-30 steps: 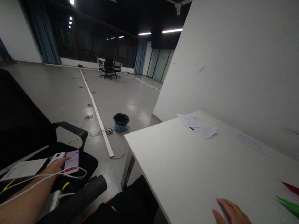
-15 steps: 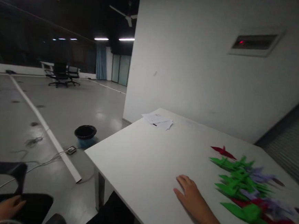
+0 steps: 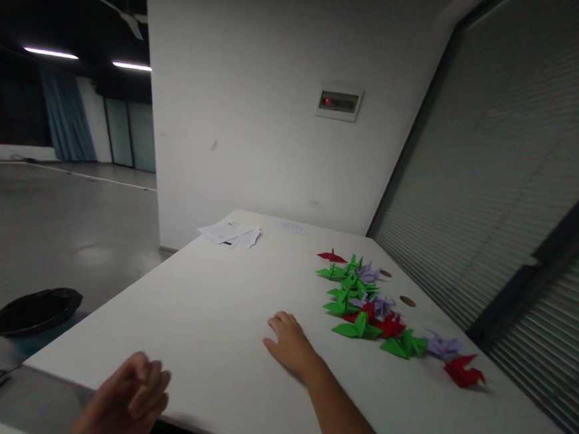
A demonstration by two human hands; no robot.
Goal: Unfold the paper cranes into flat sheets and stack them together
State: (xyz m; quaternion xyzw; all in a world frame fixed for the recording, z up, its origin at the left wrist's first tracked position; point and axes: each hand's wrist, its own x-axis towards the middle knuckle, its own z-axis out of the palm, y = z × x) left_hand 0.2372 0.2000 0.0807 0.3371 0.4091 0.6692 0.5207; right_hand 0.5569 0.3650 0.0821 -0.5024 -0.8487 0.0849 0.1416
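Note:
My right hand (image 3: 289, 344) lies palm down on the white table (image 3: 201, 317), its fingers stretched out and its thumb apart, with nothing in it. To its right lies a long cluster of folded paper cranes, among them a green crane (image 3: 360, 327), a purple crane (image 3: 442, 345) and a red crane (image 3: 462, 371); the hand does not touch them. My left hand (image 3: 130, 395) is raised at the table's near edge with its fingers curled in. No object shows in it.
Loose paper sheets (image 3: 232, 233) lie at the table's far left corner. A lined black bin (image 3: 36, 311) stands on the floor to the left. Behind the table rises a white wall (image 3: 258, 107); along its right side runs a window with blinds (image 3: 503, 180).
The view has swung to the right, so more cranes and the blinds show. My left hand has come up from beside the chair to the table edge. My right hand still rests on the table.

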